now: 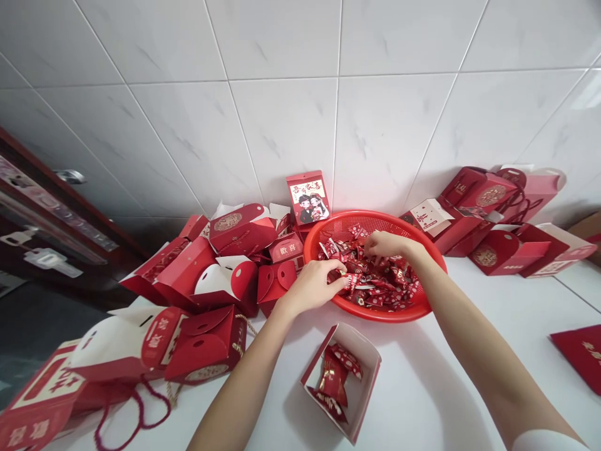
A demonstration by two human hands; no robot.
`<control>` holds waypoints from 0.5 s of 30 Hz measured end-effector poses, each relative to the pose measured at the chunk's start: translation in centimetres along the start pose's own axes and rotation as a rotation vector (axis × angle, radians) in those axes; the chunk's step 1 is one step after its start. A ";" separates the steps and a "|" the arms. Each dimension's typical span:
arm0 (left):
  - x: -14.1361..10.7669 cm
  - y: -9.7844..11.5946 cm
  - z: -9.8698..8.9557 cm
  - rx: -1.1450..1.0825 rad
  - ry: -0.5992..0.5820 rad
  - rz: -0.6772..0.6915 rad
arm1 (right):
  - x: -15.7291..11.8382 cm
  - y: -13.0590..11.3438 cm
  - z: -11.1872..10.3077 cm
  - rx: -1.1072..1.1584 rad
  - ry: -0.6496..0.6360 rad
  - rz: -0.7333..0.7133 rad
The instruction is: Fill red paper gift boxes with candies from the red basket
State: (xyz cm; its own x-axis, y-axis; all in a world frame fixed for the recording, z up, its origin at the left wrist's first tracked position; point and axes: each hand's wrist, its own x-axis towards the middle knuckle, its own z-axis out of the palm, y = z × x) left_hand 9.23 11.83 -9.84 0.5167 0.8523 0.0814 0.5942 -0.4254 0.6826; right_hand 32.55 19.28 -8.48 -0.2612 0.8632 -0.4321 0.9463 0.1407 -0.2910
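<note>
1. As I watch from here, the left hand (pixel 319 285) reaches over the near-left rim of the red basket (pixel 389 317), thumb and fingers seemingly clamped on a red-and-white sweet (pixel 349 282); the right hand (pixel 387 245), a little farther in and apart from it, dips its fingers among the wrapped sweets (pixel 380 292), and whether they pinch one I cannot tell
2. Nearer the person than both hands, between the forearms (pixel 251 376), an open box (pixel 365 379) stands on the white table (pixel 404 401), so a forearm drawn back too low could knock it over
3. If the left hand leaned on the rim, the basket could tilt or slide and sweets tumble out; a loose grip on slick-looking wrapping could also drop one beside the box
4. Left of the left hand, red boxes (pixel 206 341) crowd close, and a forearm swinging outward could shove them along
5. As for looks, the sweets under the hands are glossy red, some white-dotted, some gold-printed, heaped loosely; the few in the open box look much alike, lying against one another between its pale inner walls
</note>
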 end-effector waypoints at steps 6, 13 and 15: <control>0.0 0.0 0.1 -0.013 -0.006 0.020 | 1.4 -0.5 1.2 -0.101 0.162 0.007; -0.1 0.0 0.1 -0.016 -0.005 0.024 | 1.9 -1.4 1.1 -0.178 -0.030 0.048; -0.1 0.0 0.0 -0.015 -0.009 0.022 | 1.9 -1.0 0.7 -0.198 -0.036 0.102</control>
State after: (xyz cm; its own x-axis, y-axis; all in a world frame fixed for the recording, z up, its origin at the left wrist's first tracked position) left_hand 9.22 11.73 -9.85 0.5353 0.8398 0.0902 0.5735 -0.4398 0.6912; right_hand 30.94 20.41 -9.61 -0.1653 0.8604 -0.4821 0.9862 0.1488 -0.0726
